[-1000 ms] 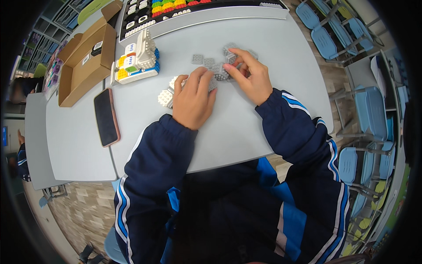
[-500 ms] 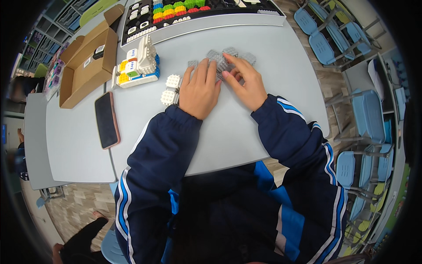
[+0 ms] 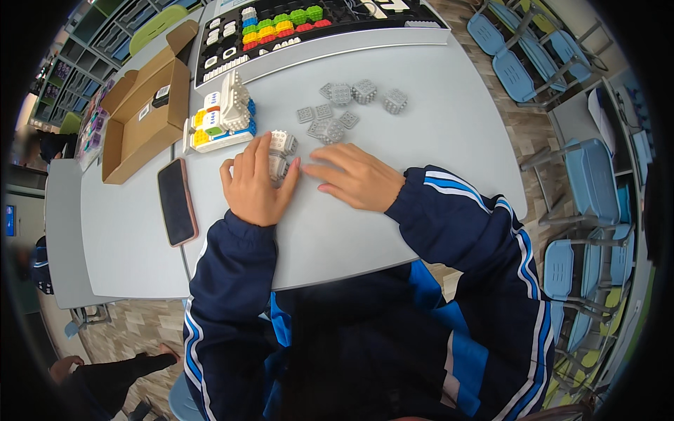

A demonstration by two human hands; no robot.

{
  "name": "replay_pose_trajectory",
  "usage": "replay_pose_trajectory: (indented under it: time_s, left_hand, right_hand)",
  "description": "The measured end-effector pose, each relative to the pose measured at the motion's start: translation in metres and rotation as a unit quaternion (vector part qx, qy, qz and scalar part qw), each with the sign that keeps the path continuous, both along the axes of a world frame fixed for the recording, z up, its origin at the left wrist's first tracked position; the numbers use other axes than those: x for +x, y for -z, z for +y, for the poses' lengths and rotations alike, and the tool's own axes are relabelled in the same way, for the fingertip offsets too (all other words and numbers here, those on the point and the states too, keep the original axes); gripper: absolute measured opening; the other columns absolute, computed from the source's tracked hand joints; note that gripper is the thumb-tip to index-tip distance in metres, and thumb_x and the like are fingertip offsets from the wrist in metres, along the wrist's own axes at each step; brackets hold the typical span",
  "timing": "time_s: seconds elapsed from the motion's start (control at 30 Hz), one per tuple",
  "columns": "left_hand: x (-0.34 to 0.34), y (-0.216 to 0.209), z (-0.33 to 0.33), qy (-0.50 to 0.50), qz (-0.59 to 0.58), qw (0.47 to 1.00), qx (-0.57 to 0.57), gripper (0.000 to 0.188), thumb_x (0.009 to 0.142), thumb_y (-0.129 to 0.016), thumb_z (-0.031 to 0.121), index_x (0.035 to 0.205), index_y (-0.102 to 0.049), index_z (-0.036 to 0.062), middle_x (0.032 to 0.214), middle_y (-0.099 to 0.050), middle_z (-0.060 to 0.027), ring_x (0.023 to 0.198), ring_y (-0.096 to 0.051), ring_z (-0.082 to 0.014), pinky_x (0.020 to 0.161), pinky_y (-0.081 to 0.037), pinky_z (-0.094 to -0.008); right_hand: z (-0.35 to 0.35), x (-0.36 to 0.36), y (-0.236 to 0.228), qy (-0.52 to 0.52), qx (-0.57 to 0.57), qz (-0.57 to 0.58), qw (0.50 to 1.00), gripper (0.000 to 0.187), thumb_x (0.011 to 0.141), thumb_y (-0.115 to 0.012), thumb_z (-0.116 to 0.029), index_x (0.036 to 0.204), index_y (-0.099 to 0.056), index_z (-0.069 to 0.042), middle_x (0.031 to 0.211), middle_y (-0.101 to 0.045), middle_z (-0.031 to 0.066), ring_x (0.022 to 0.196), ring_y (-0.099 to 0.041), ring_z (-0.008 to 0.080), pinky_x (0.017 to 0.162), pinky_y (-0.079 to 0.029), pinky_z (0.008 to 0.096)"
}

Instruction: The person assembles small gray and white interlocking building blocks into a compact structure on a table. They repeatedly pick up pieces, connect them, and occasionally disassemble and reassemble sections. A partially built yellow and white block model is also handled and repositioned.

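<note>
My left hand (image 3: 253,186) is at a pair of white studded blocks (image 3: 282,144). Its fingers are spread, the index finger along one side of the blocks and the thumb at the other; the hand covers part of the lower block. Just to the right, my right hand (image 3: 359,177) hovers palm down with loosely stretched fingers pointing at the blocks, holding nothing. Beyond it lie several grey studded cubes (image 3: 394,101) and flat grey square plates (image 3: 322,111). A white, blue and yellow block model (image 3: 223,116) stands to the left of the white blocks.
A black kit tray (image 3: 309,38) of coloured blocks spans the far side of the table. An open cardboard box (image 3: 123,151) and a phone (image 3: 177,202) lie to the left. Blue chairs (image 3: 588,184) stand at the right; another person's leg (image 3: 126,375) shows lower left.
Both hands have come away from the grey pieces, back and to the left. My left hand is now at the white blocks, and the grey pieces lie uncovered.
</note>
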State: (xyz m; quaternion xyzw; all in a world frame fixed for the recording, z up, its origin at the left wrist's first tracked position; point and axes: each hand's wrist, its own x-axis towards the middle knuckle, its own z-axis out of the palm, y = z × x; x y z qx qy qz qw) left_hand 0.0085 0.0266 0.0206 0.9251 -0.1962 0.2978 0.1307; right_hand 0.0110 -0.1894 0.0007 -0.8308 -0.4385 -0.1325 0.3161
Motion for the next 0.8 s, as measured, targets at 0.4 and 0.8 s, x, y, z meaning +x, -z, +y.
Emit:
replay_pose_trajectory:
  time_s: [0.4,0.8]
  left_hand:
    - [-0.007,0.006,-0.01,0.148,0.019,0.982,-0.116,0.044,0.075,-0.073,0.006,0.118,-0.062,0.0035,0.114,-0.059,-0.0128,0.082,-0.054,-0.0243,0.072,-0.045,-0.0319]
    - [-0.019,0.001,-0.009,0.242,0.005,0.969,-0.057,0.063,0.071,-0.079,0.018,0.127,-0.057,0.0027,0.113,-0.056,-0.0146,0.085,-0.05,-0.0232,0.07,-0.043,-0.031]
  right_hand:
    - [-0.007,0.008,-0.009,0.094,0.066,0.019,0.993,0.036,0.08,-0.074,-0.028,0.099,-0.059,-0.002,0.098,-0.059,0.0129,0.092,-0.056,0.0294,0.082,-0.045,0.0387]
    - [-0.007,-0.003,-0.015,0.05,0.134,0.168,0.975,0.033,0.083,-0.072,-0.029,0.091,-0.057,0.0,0.08,-0.057,0.0123,0.079,-0.057,0.0285,0.066,-0.047,0.0368]
